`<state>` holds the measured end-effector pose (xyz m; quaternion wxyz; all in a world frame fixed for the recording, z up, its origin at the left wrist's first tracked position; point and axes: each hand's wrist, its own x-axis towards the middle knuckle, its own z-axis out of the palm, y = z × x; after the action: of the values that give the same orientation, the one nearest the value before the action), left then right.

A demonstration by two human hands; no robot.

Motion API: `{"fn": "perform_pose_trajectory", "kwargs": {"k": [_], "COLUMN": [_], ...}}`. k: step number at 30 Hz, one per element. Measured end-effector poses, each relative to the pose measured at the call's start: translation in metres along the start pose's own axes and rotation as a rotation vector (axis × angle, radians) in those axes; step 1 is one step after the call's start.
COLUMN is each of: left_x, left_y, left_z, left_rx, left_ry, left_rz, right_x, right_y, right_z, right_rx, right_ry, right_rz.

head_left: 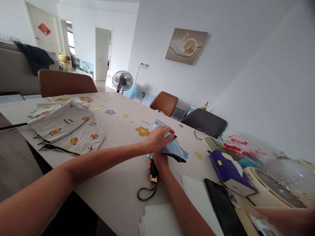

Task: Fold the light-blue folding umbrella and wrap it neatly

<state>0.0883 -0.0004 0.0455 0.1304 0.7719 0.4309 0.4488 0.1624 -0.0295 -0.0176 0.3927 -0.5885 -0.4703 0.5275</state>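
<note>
A blue folding umbrella (pixel 176 147) is held above the table, its fabric gathered and its black edge showing. My left hand (pixel 159 137) lies over the top of the fabric with its fingers curled onto it. Below it, my right hand (pixel 160 161) grips the umbrella near the black handle (pixel 154 172), its fingers partly hidden. The handle ends in a gold-coloured band, and a black wrist strap (pixel 147 193) hangs from it. On the left of the table a white umbrella (pixel 70 126) with yellow cartoon prints lies loosely folded.
The flower-patterned table (pixel 118 167) carries white sheets (pixel 158 219), a black phone-like slab (pixel 222 205), a purple tissue box (pixel 228 170) and glasses (pixel 204 133) on the right. Another person's arm (pixel 287 214) shows at the lower right. Chairs (pixel 66 83) and a fan (pixel 122 81) stand beyond.
</note>
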Motion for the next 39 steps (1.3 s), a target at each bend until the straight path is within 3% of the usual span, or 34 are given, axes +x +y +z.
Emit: {"fn": "perform_pose_trajectory", "kwargs": {"k": [5,10,12,14,19,22,25,28,30,33,39], "left_x": [0.019,0.028,0.028,0.027,0.014,-0.001,-0.021,-0.042,-0.054,-0.066,-0.071], "left_y": [0.006,0.007,0.005,0.001,-0.013,-0.031,-0.056,-0.074,-0.079,-0.078,-0.080], "left_z": [-0.003,-0.014,-0.018,-0.022,-0.039,-0.052,-0.059,-0.062,-0.062,-0.063,-0.064], "left_rx": [0.127,0.340,0.412,0.437,0.324,0.248,0.138,0.088,0.117,0.238,0.478], "left_ry": [-0.148,-0.381,-0.434,-0.403,-0.093,0.020,0.057,0.011,0.000,0.028,-0.025], "left_rz": [0.035,0.302,0.335,0.291,0.040,-0.118,-0.258,-0.390,-0.393,-0.277,-0.185], "right_x": [-0.002,-0.002,-0.001,0.000,0.001,0.005,0.010,0.013,0.015,0.016,0.015], "right_y": [-0.004,-0.003,-0.002,-0.001,-0.002,-0.001,0.000,0.000,0.000,0.000,-0.002], "right_z": [0.000,-0.001,-0.001,-0.002,-0.008,-0.015,-0.020,-0.024,-0.025,-0.026,-0.024], "right_rx": [-0.021,-0.010,0.000,0.024,0.175,0.315,0.399,0.469,0.515,0.548,0.548], "right_ry": [0.041,0.034,0.020,-0.001,-0.063,-0.144,-0.200,-0.215,-0.224,-0.227,-0.194], "right_rz": [0.026,-0.014,-0.029,-0.026,0.017,0.034,0.075,0.108,0.120,0.147,0.139]}}
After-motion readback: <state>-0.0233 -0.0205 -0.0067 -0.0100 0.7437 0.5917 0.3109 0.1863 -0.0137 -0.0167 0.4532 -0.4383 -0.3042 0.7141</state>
